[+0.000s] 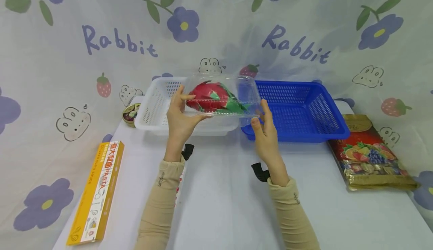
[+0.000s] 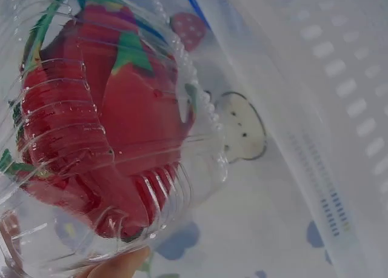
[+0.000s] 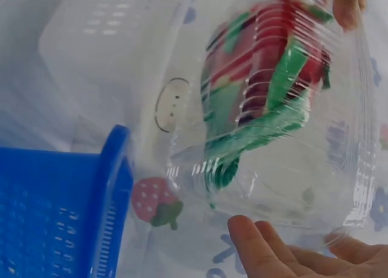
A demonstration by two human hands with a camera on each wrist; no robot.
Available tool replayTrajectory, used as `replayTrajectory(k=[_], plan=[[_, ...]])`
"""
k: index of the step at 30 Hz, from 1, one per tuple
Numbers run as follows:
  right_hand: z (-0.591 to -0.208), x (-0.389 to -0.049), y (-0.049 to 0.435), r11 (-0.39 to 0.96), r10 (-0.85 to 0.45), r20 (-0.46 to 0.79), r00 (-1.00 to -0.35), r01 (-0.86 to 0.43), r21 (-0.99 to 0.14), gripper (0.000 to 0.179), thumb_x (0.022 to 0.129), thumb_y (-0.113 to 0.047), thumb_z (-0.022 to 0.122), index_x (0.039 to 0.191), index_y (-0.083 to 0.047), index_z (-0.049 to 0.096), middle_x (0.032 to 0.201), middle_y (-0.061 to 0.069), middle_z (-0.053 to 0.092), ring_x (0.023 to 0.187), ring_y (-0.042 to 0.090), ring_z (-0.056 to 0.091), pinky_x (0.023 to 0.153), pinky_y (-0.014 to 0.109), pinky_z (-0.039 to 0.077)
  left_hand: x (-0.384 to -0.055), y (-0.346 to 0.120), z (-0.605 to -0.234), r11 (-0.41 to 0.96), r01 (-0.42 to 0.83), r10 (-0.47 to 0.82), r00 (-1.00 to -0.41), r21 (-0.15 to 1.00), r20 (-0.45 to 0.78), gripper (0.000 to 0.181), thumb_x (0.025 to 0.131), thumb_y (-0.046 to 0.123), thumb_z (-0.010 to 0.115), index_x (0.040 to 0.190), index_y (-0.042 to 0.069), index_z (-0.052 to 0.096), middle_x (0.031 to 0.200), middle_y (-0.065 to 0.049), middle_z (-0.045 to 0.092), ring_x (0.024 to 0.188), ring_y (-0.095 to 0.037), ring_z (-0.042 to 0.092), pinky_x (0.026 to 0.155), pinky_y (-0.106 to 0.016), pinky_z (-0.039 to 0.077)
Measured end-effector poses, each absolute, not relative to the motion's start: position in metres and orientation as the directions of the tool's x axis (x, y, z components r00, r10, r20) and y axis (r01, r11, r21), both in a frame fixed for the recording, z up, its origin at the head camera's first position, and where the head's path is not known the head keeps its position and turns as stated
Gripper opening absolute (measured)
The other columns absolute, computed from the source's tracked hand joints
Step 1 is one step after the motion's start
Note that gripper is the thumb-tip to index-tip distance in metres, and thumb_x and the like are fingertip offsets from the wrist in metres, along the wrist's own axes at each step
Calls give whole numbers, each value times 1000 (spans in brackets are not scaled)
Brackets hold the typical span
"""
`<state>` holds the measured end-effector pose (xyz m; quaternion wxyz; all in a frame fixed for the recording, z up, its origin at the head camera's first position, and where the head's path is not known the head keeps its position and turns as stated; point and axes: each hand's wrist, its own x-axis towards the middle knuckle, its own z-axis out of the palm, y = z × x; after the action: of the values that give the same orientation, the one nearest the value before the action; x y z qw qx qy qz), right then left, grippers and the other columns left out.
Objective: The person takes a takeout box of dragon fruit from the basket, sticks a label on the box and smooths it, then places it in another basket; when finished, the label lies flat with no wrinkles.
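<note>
Both hands hold a clear plastic box (image 1: 250, 90) up over the gap between the two baskets. Inside it lies a red dragon fruit (image 1: 206, 94) with green leafy tips, its tip end toward the right. My left hand (image 1: 180, 116) grips the box's left end, thumb along the lower edge and fingers at the side. At the other end, my right hand (image 1: 267, 139) pinches the corner between thumb and fingers. Through the ribbed wall the fruit (image 2: 139, 102) shows closely in the left wrist view. The right wrist view shows right-hand fingers (image 3: 260, 254) at the box's end.
Behind the box stand a white basket (image 1: 149, 111) and a blue basket (image 1: 294, 137). A yellow pasta box (image 1: 96, 193) lies at left, a round tin (image 1: 130, 114) beside the white basket. A red and gold fruit bag (image 1: 372, 156) lies at right. A printed curtain (image 1: 216, 24) hangs behind.
</note>
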<state>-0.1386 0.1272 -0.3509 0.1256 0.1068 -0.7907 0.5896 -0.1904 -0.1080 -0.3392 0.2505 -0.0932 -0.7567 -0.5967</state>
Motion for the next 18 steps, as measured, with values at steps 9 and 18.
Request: replayTrajectory(k=[9, 18], plan=[[-345, -130, 145, 182, 30, 336, -941, -326, -928, 74, 96, -64, 34, 155, -19, 23, 164, -2, 10, 146, 35, 24, 115, 60, 25, -154, -98, -341, 316, 586, -16, -783, 746, 622, 58, 55, 1, 92, 103, 0, 60, 155, -15, 35, 145, -23, 33, 112, -46, 38], [-355, -118, 163, -15, 2, 336, -942, -336, -942, 55, 103, -27, 41, 152, -5, 28, 164, 7, 15, 147, 38, 21, 120, 32, 27, -107, -96, -346, 410, 684, 186, -711, 603, 679, 75, 47, 13, 97, 109, 1, 57, 155, -27, 27, 148, -35, 22, 107, -54, 40]])
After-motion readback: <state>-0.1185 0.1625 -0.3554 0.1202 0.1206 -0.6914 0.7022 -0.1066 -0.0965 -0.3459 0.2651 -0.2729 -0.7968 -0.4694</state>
